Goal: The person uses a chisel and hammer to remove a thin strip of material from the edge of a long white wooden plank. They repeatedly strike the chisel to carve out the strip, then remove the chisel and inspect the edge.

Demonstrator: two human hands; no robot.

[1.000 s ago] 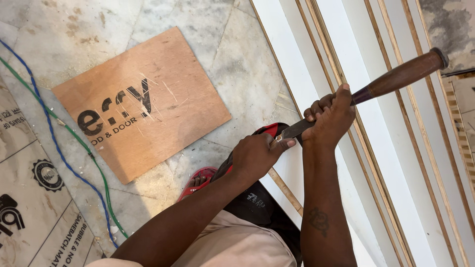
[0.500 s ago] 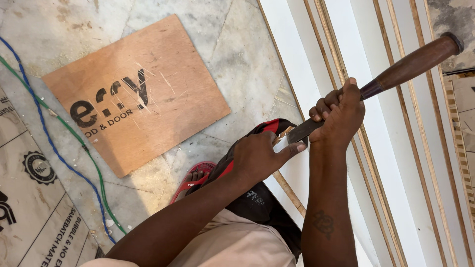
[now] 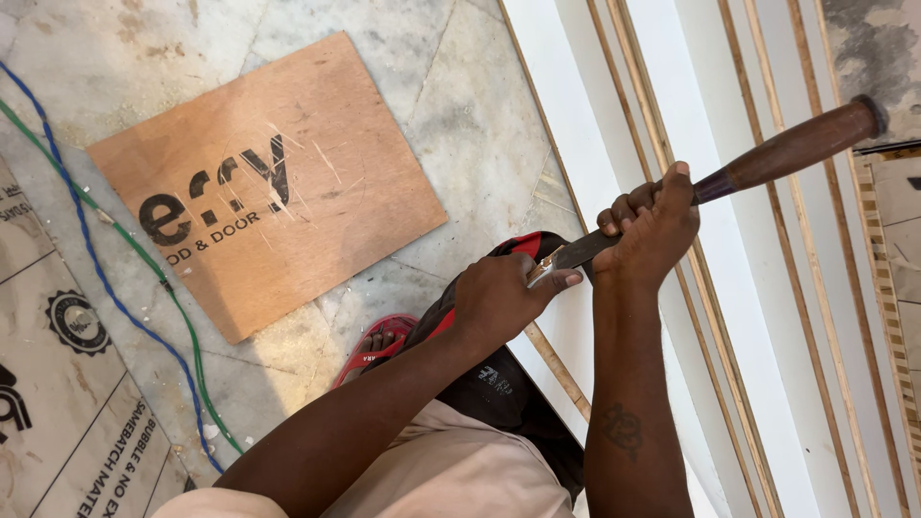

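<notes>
right hand [image 3: 652, 225] grips chisel [image 3: 767, 158] | left hand [image 3: 504, 297] steadies blade

I see marble floor [image 3: 460, 115]; plywood sheet [image 3: 264, 187] and blue and green cables [image 3: 115, 288] lie left of my hands.

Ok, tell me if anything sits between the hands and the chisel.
Nothing visible does. The right hand grips the chisel below its wooden handle, and the left hand presses on the blade end against the white panel.
</notes>
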